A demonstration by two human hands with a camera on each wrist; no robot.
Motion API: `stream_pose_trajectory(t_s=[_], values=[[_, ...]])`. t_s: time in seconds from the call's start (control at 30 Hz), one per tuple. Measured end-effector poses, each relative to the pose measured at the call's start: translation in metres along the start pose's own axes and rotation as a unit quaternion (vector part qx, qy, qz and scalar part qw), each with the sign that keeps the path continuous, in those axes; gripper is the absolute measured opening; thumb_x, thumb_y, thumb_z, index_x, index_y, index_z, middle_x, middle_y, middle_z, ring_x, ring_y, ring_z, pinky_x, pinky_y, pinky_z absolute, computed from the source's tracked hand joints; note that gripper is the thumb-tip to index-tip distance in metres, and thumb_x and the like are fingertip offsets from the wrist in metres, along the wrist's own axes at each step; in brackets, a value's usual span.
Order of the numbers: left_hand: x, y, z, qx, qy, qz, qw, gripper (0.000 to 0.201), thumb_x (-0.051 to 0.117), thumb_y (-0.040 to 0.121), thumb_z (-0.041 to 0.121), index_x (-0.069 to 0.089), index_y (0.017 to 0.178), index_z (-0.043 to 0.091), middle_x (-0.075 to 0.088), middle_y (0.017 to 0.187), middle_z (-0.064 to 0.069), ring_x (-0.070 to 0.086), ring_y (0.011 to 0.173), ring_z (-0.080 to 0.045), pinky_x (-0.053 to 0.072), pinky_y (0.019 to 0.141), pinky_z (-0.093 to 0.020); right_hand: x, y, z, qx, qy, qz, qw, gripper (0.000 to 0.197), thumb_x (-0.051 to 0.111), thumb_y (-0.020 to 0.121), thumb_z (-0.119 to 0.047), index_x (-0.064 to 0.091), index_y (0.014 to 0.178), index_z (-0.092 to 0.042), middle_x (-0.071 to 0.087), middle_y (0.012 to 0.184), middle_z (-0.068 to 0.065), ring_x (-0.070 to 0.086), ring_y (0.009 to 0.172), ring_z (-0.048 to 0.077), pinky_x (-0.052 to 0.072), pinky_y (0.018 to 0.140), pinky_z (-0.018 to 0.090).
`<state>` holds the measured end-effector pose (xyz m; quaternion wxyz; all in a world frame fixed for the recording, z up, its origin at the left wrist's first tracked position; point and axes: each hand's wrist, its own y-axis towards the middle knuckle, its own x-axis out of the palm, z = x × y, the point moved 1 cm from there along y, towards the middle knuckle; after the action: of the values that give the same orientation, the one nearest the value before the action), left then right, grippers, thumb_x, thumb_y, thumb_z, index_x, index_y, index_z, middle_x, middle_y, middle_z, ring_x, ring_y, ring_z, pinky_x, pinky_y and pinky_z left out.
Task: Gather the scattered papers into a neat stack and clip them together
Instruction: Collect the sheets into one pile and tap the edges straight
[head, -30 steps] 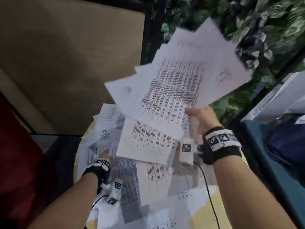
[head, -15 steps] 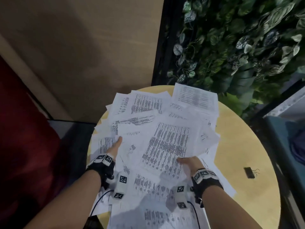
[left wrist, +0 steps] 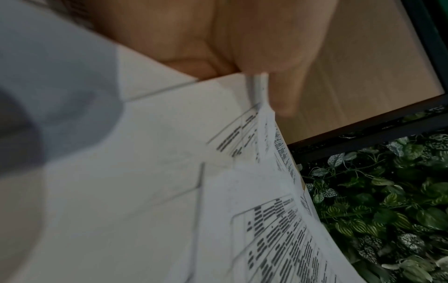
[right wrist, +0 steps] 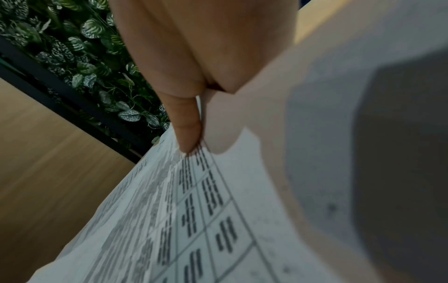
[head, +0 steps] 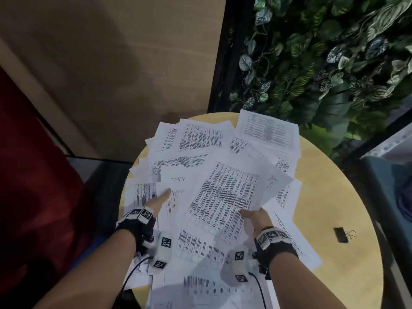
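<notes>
Printed white papers (head: 200, 139) lie scattered over a round pale wooden table (head: 334, 197). A fanned bunch of sheets (head: 225, 197) lies low over the pile. My right hand (head: 254, 218) pinches its near right corner; in the right wrist view the thumb (right wrist: 186, 122) presses on the top sheet (right wrist: 194, 220). My left hand (head: 159, 200) holds the left edge of the sheets, thumb on top and fingers hidden beneath; the left wrist view shows the thumb (left wrist: 283, 92) against the paper edge (left wrist: 266, 229). A black binder clip (head: 340, 234) lies on bare table, right of my right hand.
A wall of green leaves (head: 323, 63) stands behind the table, with a tan wooden panel (head: 111, 63) to its left. Something red (head: 33, 197) lies at the left and a blue seat (head: 392, 197) at the right. Several sheets overhang the table's near and left edges.
My right hand has brought the fanned bunch down from high in the air onto the pile. My left hand has moved from the lower sheets to the bunch's left edge.
</notes>
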<state>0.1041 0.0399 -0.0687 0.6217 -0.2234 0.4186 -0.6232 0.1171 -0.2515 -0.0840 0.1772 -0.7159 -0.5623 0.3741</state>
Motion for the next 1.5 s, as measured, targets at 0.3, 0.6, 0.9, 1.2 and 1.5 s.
stream_pose_trajectory(t_s=[0.3, 0.6, 0.9, 1.2, 1.5], values=[[-0.004, 0.031, -0.018, -0.023, -0.107, 0.061, 0.992, 0.100, 0.043, 0.068, 0.081, 0.034, 0.142, 0.015, 0.037, 0.147, -0.016, 0.039, 0.133, -0.033, 0.027, 0.114, -0.046, 0.004, -0.010, -0.013, -0.030, -0.169, -0.085, 0.982, 0.045, 0.063, 0.085, -0.007, 0.045, 0.125, 0.003, 0.055, 0.116, 0.016, 0.050, 0.104, 0.027, 0.041, 0.096, 0.035], [0.004, 0.001, 0.000, -0.020, -0.007, 0.054, 0.998, 0.080, 0.027, 0.088, 0.065, 0.031, 0.144, 0.008, 0.042, 0.142, -0.017, 0.043, 0.129, -0.031, 0.029, 0.109, -0.037, 0.010, -0.013, -0.011, -0.035, -0.147, -0.086, 0.985, 0.043, 0.068, 0.083, -0.017, 0.051, 0.118, -0.001, 0.062, 0.110, 0.016, 0.058, 0.104, 0.034, 0.047, 0.097, 0.051], [0.003, 0.011, 0.002, -0.018, 0.056, 0.070, 0.996, 0.073, 0.028, 0.095, 0.053, 0.027, 0.144, -0.001, 0.034, 0.148, -0.020, 0.041, 0.132, -0.033, 0.033, 0.108, -0.035, 0.009, -0.013, -0.006, -0.024, -0.122, -0.090, 0.988, 0.041, 0.068, 0.083, -0.014, 0.051, 0.117, -0.001, 0.061, 0.096, 0.010, 0.058, 0.100, 0.032, 0.046, 0.098, 0.051], [-0.006, 0.017, -0.023, 0.051, -0.010, -0.008, 0.999, 0.041, 0.065, 0.071, -0.017, 0.055, 0.107, 0.001, 0.064, 0.103, -0.017, 0.059, 0.102, -0.032, 0.046, 0.098, -0.043, 0.009, -0.010, 0.000, -0.027, -0.093, -0.078, 0.992, 0.041, 0.068, 0.081, -0.006, 0.054, 0.119, 0.001, 0.061, 0.093, 0.007, 0.057, 0.097, 0.030, 0.044, 0.098, 0.048], [-0.005, 0.020, -0.023, 0.011, -0.280, -0.032, 0.960, 0.037, 0.062, 0.077, 0.034, 0.062, 0.108, 0.012, 0.055, 0.115, -0.015, 0.057, 0.101, -0.034, 0.037, 0.098, -0.044, 0.008, -0.013, -0.001, -0.104, -0.083, 0.093, 0.987, 0.029, 0.061, 0.085, -0.006, 0.059, 0.112, 0.003, 0.067, 0.107, 0.019, 0.058, 0.084, 0.027, 0.051, 0.081, 0.035]])
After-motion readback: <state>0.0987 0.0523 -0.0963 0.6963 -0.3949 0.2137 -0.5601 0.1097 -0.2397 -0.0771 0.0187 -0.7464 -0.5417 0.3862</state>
